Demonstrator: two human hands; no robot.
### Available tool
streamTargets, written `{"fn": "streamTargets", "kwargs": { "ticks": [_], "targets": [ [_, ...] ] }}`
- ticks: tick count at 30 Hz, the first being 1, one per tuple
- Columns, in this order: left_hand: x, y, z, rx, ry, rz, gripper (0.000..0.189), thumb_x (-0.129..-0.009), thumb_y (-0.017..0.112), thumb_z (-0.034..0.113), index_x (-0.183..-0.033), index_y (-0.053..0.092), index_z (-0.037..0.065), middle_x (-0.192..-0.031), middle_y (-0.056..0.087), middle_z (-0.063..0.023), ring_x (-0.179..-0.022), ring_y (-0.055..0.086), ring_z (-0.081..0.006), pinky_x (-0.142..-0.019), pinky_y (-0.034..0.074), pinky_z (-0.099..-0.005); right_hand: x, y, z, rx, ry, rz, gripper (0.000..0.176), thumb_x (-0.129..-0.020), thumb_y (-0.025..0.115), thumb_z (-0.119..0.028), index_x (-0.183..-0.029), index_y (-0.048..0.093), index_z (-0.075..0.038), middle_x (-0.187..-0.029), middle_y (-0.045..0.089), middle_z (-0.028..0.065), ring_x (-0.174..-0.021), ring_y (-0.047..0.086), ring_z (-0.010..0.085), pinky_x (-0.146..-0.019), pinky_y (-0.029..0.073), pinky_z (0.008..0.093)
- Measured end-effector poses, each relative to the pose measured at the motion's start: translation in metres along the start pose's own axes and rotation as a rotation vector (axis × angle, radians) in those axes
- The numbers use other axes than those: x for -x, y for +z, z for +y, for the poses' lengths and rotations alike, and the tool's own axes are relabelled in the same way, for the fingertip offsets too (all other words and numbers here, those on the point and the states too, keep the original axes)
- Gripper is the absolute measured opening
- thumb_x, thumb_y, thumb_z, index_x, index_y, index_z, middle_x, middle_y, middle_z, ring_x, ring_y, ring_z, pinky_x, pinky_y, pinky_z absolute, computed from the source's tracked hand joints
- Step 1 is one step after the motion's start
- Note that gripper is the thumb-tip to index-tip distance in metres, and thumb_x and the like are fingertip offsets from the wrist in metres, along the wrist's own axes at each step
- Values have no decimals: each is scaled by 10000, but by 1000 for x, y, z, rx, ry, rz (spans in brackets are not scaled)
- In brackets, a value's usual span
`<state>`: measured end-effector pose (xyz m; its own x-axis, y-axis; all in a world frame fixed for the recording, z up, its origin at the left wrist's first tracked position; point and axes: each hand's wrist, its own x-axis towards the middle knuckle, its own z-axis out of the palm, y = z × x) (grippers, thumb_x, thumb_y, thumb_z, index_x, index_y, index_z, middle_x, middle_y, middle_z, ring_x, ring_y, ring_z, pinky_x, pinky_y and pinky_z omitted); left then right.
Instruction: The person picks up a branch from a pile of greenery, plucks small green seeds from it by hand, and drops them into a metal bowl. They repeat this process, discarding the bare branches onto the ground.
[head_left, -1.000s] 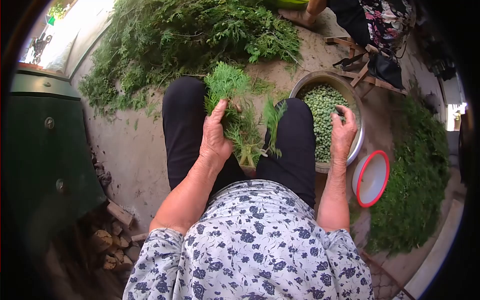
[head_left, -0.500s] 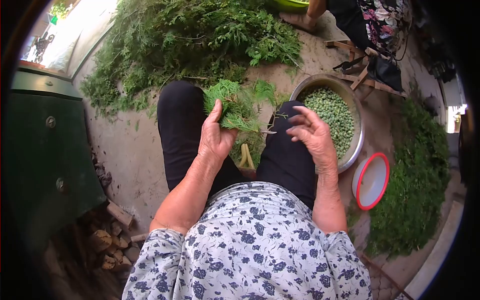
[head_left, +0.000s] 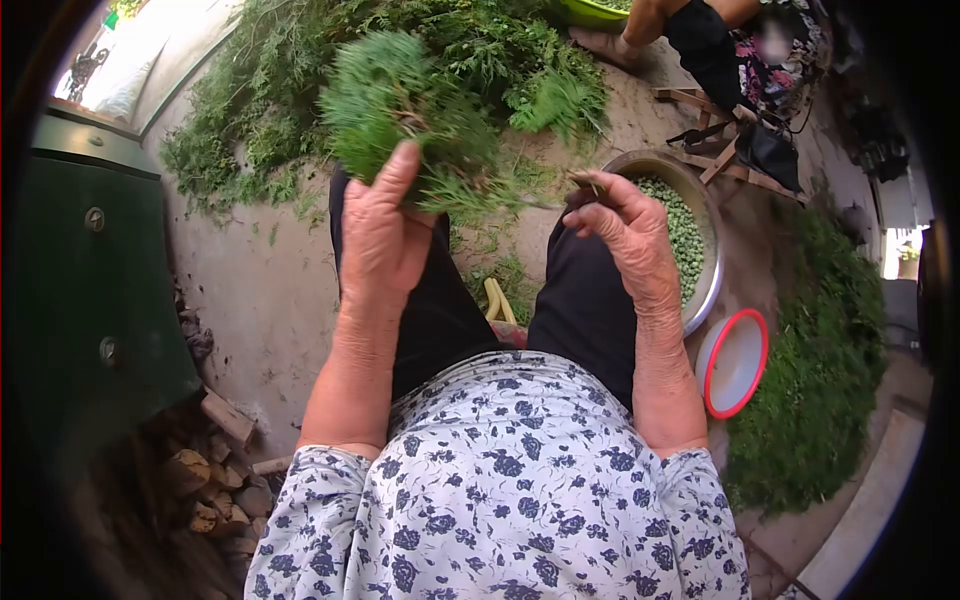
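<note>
Sitting, dark trousers (head_left: 580, 275), pale shirt (head_left: 500, 480) printed with dark flowers. We noted a bare, gritty floor (head_left: 250, 270) under a feathery heap (head_left: 250, 130) of cut greenery, with a finer, matted pile (head_left: 810, 400) off to the right. Beside the right knee stood a round metal bowl (head_left: 711, 235), smooth and shiny at the lip, holding small, knobbly green pellets (head_left: 688, 240); near it a pale basin (head_left: 735, 370) with a red rim leaned on its side. Rough split firewood (head_left: 210, 480) lay at lower left, below a dark green cabinet (head_left: 100, 270). The left hand (head_left: 385, 225) was closed around a sprig (head_left: 400, 110), thumb laid along it. We placed the sprig in front of the knees, its bushy mass beyond the thumb and its thin stem pointing toward the right hand (head_left: 630, 230). That hand's fingers were curled at the stem's end, just in front of the bowl; we could not tell whether they pinched anything. The sprig looked bright green, flat-leaved and fan-like, brownish toward the middle, its upper tips blurred.
</note>
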<state>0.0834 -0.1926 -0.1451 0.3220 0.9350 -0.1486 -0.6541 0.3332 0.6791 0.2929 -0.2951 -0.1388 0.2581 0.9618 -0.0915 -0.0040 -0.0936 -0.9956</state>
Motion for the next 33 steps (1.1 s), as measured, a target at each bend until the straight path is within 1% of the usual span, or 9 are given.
{"fn": "streamTargets", "kwargs": {
  "ticks": [8, 13, 18, 23, 25, 29, 30, 31, 33],
  "targets": [
    [2, -75, 86, 308, 196, 74, 315, -913, 508, 188, -1179, 521, 20, -1156, 574, -138, -1069, 545, -284, -958, 418, -469, -12, -18, 0, 9, -113, 259, 185, -868, 578, -82, -1014, 613, 25, -808, 627, 43, -667, 603, 95, -593, 468, 212],
    [9, -158, 85, 289, 209, 417, 294, -876, 589, 216, -1116, 561, 48, -1088, 604, -98, -938, 588, -252, -827, 482, -431, -23, -11, -15, 92, -141, 297, 166, -855, 563, -57, -990, 627, 15, -798, 629, 33, -644, 595, 84, -579, 477, 216],
    [37, -210, 51, -209, 141, 875, 272, -829, 628, 170, -1068, 568, 56, -995, 601, -70, -846, 596, -211, -666, 519, -355, -51, -3, -1, 280, -135, 138, 166, -841, 571, -36, -985, 615, 34, -758, 615, 39, -612, 577, 80, -567, 470, 224],
    [132, -302, -8, -617, -262, 1036, 216, -712, 630, 22, -922, 583, 30, -803, 598, -71, -678, 599, -216, -529, 516, -386, -56, 10, 5, 587, -364, 86, 167, -756, 605, -9, -922, 614, 7, -811, 603, 150, -731, 614, 288, -647, 468, 324],
    [168, -340, -36, -637, -419, 1069, 160, -667, 656, -34, -793, 575, 21, -738, 595, -105, -618, 607, -271, -495, 521, -439, -54, 15, 9, 601, -433, 88, 149, -758, 621, -28, -905, 611, -4, -811, 602, 149, -727, 607, 303, -638, 466, 346],
    [179, -377, -70, -744, -824, 1148, 102, -725, 648, -18, -794, 576, 1, -759, 613, -140, -607, 605, -307, -428, 498, -444, -51, 22, 10, 683, -419, 74, 141, -766, 616, -26, -907, 610, -18, -809, 601, 142, -731, 602, 312, -632, 466, 364],
    [165, -411, -92, -1026, -665, 1025, 70, -765, 615, 16, -814, 568, 5, -799, 612, -112, -648, 587, -259, -456, 482, -421, -49, 22, 6, 654, -364, 83, 147, -761, 620, -21, -907, 611, -18, -812, 602, 142, -737, 600, 317, -639, 468, 364],
    [65, -365, -43, -1030, -680, 1018, 70, -765, 615, 16, -814, 568, 5, -799, 612, -112, -648, 587, -259, -456, 482, -421, -50, 20, 6, 634, -299, 92, 152, -756, 624, -16, -908, 613, -18, -814, 602, 143, -742, 598, 322, -645, 470, 364],
    [-92, -296, 55, -765, -19, 404, 493, -867, 506, 190, -1312, 389, 12, -1058, 588, -162, -942, 533, -255, -745, 476, -421, -54, 16, 13, 721, -464, 131, 175, -749, 629, -4, -923, 617, -19, -822, 602, 146, -755, 601, 311, -663, 475, 348]
  ]
}}
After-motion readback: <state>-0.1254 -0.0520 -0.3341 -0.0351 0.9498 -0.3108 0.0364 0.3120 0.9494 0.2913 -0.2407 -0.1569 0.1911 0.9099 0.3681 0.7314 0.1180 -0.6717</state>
